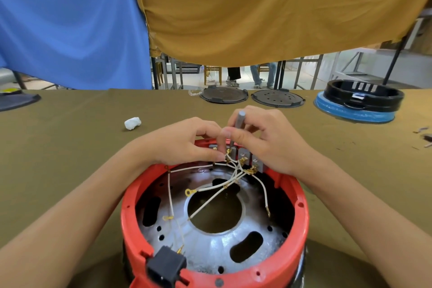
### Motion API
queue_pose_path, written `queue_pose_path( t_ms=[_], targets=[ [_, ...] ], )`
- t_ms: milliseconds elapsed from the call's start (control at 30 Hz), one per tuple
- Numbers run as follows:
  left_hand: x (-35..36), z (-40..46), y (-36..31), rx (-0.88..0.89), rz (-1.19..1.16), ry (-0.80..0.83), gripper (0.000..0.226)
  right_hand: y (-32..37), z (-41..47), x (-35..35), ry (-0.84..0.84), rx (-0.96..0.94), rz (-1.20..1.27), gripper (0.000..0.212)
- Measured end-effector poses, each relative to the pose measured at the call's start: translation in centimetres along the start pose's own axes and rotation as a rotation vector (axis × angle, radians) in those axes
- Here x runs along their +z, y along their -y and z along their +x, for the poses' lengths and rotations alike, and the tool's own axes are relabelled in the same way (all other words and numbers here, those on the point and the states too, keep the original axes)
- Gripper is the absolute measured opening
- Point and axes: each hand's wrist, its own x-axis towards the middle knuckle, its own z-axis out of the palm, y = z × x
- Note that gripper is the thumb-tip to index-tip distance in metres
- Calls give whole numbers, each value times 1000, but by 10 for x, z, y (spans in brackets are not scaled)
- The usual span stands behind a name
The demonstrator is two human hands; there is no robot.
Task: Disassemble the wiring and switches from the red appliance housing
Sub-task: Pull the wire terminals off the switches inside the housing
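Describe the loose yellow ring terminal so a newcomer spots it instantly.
Start at the red housing nearest the camera and look inside at its metal plate. Left of the big central hole lies the ring terminal, ending a white wire and fastened to nothing, unlike the terminals at the switches.

One view only: head cam, wide-angle, worn by the person, looking fwd and down over the table. Very near the work: both forearms enter from the bottom corners, left hand and right hand meet mid-frame over the far rim of the red housing, which fills the lower centre. Fisheye bends the table's far edge. Upper half faces hanging blue cloth and mustard cloth. No 2nd view, so no shared area.
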Motion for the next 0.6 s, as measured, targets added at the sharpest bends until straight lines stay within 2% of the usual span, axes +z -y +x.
queue_pose_path(
  t_ms=[233, 467, 600],
  targets=[
    [1, 0, 4, -15, -30, 14, 2, -11, 8, 8, -117, 273, 408, 27],
    [1, 0, 6, -11, -42, 12, 3, -19, 12, 12, -97, 489, 517, 33],
    [1, -1, 6, -5, -43, 13, 3, -14, 10, 12, -118, 447, 515, 32]
  ],
)
